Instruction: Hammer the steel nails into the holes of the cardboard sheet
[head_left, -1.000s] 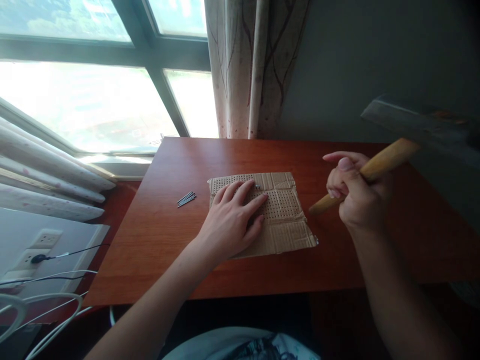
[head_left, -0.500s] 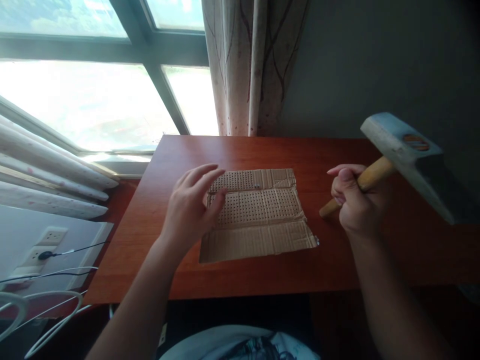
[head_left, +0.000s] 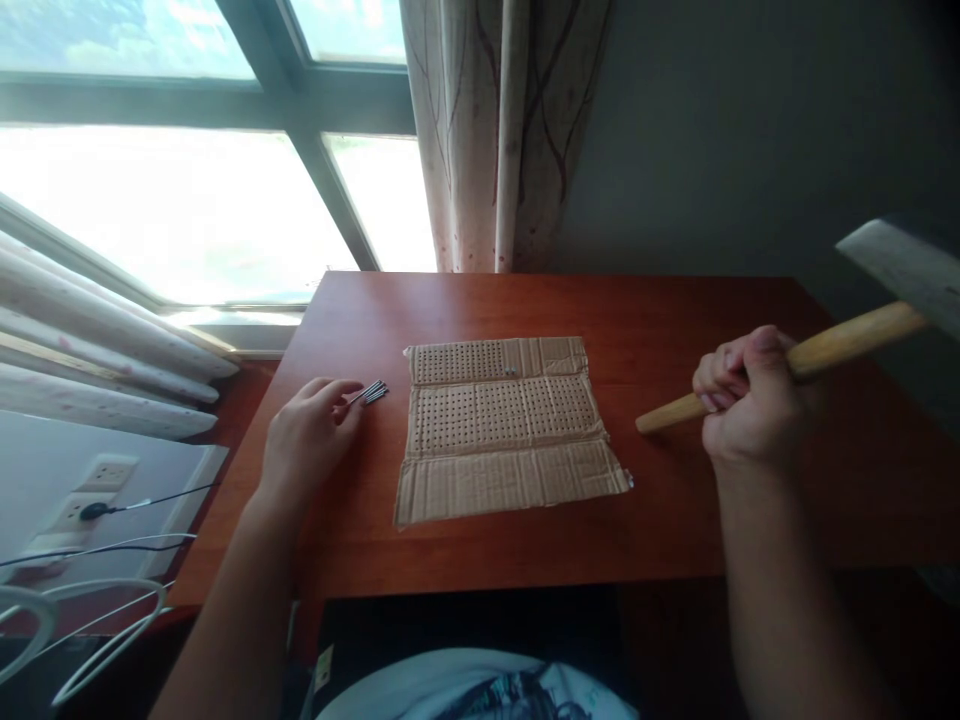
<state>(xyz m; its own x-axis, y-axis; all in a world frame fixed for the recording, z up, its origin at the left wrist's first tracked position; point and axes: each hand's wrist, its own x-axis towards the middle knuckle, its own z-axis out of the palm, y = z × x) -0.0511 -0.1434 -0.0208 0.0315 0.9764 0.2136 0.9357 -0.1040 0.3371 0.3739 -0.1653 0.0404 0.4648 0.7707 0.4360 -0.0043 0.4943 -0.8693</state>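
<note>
Thumb and fingertips of my left hand (head_left: 311, 432) close on the near end of a small bundle of thin metal nails (head_left: 375, 391), left of the cardboard. How many of the nails they grip is hidden. My right hand (head_left: 754, 400) is wrapped round the wooden handle of a hammer (head_left: 855, 340), raised at the right; its metal head runs partly out of view. Between both hands, a flat sheet of brown cardboard (head_left: 502, 470) lies on the table, its upper two bands covered with rows of small holes. Tiny shiny bits (head_left: 510, 371) show near its upper middle.
The reddish-brown wooden table (head_left: 480, 560) spans the view. Behind it are a window (head_left: 187, 210) and a patterned curtain (head_left: 480, 140). At the lower left, a wall socket (head_left: 82, 508) has a plug in it, with white cables (head_left: 112, 640) below.
My left hand has moved left and down from over the cardboard to the nails, bringing its fingers together. My right hand has carried the hammer to the right, its head now partly out of frame.
</note>
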